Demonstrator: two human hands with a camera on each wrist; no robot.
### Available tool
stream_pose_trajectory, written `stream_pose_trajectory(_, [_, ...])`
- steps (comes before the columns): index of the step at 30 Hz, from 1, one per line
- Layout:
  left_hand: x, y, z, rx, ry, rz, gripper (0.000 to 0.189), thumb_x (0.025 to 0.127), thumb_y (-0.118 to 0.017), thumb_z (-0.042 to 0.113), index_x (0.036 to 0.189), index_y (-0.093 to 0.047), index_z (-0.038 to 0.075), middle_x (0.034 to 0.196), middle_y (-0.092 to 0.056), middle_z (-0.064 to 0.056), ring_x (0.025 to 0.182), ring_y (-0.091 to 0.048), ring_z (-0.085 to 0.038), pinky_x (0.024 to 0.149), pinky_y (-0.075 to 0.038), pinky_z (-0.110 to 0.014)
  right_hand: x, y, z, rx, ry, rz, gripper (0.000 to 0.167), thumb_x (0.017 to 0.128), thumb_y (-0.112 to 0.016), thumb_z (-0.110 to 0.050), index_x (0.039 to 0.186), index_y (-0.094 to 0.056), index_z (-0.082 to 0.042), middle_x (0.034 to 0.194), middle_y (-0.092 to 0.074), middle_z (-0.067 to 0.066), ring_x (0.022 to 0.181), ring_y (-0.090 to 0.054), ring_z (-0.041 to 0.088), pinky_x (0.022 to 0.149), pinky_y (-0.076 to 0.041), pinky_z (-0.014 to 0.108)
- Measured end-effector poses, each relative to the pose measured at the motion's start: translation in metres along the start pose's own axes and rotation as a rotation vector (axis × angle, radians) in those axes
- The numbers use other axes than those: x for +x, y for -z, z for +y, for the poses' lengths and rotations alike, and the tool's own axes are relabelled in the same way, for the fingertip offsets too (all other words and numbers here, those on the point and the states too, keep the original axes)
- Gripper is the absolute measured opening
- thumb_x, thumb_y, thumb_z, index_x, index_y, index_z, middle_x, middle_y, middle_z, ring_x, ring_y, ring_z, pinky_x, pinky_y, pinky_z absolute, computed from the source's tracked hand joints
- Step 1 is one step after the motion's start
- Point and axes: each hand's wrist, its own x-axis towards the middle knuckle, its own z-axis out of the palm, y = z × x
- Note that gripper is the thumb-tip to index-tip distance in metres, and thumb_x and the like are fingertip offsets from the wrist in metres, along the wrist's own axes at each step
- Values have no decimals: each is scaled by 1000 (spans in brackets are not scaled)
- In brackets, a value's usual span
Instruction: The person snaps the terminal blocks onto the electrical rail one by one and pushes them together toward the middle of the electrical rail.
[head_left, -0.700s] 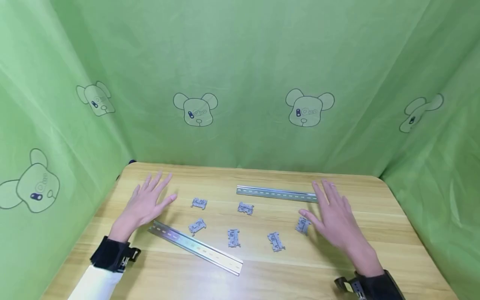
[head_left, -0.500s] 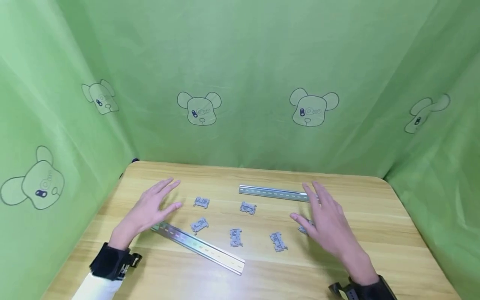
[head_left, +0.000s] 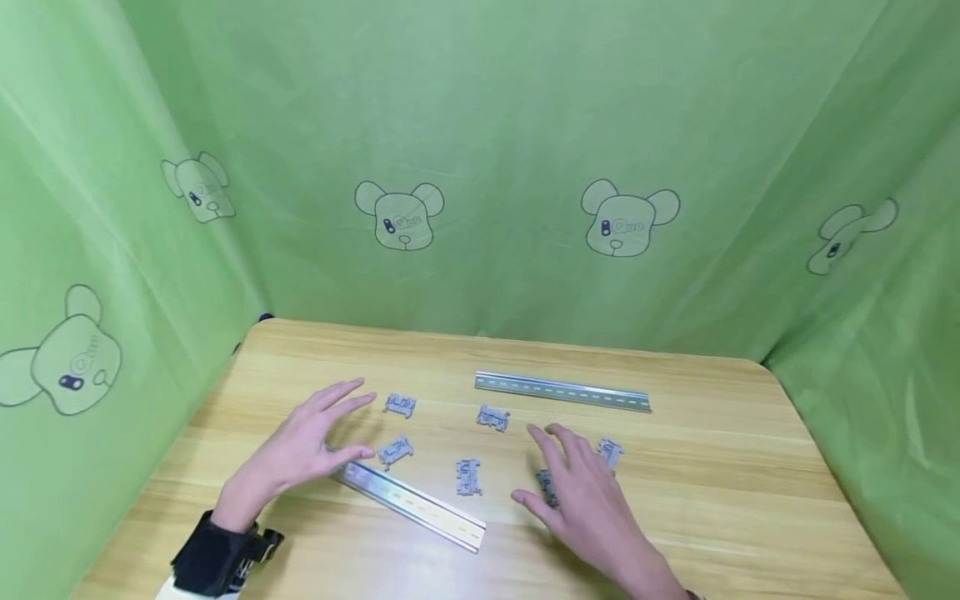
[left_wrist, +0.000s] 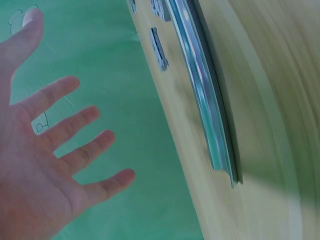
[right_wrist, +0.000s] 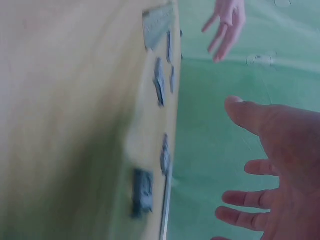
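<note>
My left hand point(head_left: 300, 446) hovers with spread fingers over the far-left end of the near slotted metal DIN rail point(head_left: 412, 504). Its palm and fingers hold nothing in the left wrist view, where that rail point(left_wrist: 205, 95) lies to the right. My right hand point(head_left: 588, 508) reaches over a grey terminal block point(head_left: 547, 486), partly covering it; the right wrist view shows the fingers apart and holding nothing. Other grey terminal blocks lie loose: one point(head_left: 611, 452) just right of that hand, one point(head_left: 468, 477) between the hands, and one point(head_left: 395, 451) beside my left thumb.
A second DIN rail point(head_left: 562, 392) lies toward the back of the wooden table point(head_left: 750, 467). More terminal blocks, one point(head_left: 492, 417) at the middle and one point(head_left: 400, 405) at the left, sit in front of it. A green curtain point(head_left: 480, 283) surrounds the table's back and sides.
My right hand has moved left and nearer, from beside the rightmost terminal block to over its neighbour, uncovering the back rail's end. My left hand has shifted slightly right and nearer, over the near rail's end.
</note>
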Motion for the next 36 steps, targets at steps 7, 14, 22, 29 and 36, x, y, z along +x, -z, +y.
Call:
stream_pose_trajectory(7, [-7,-1,1,14,12,-55,79,76,-89,38,143,-59,11,160,-37,-17,142,-39,-44,112,-33,-66,-3,-21,-20,60,63,-34,78,86,-78,-53,145,-52,-10,136,-55,10,123,-53,28,97,-51,47])
stream_pose_trajectory(14, [-15,-7,-8,7,66,-116,81,68,-93,32,140,-61,11,154,-43,-23,137,-43,-46,109,-35,-70,-4,-39,-41,85,111,-103,69,86,-76,-56,135,-57,-11,123,-55,3,107,-53,18,92,-53,39])
stream_pose_trajectory(22, [-23,-12,-18,-3,87,-165,65,65,-95,18,125,-70,11,137,-57,-18,123,-54,-41,102,-43,-68,-3,-43,-56,122,159,-217,61,90,-75,-50,130,-61,-6,118,-54,0,96,-48,13,81,-52,31])
stream_pose_trajectory(29, [-24,-13,-20,-58,89,-200,45,69,-89,1,110,-74,11,117,-61,-3,107,-58,-27,94,-53,-55,2,-41,-67,188,80,-417,53,92,-75,-40,132,-61,-7,117,-54,-1,95,-46,11,79,-53,27])
stream_pose_trajectory(36, [-26,-15,-18,-68,92,-199,40,71,-88,2,105,-73,15,106,-63,4,100,-59,-23,91,-52,-54,4,-43,-70,143,123,-424,41,95,-73,-31,127,-65,-7,119,-57,1,98,-50,11,86,-55,27])
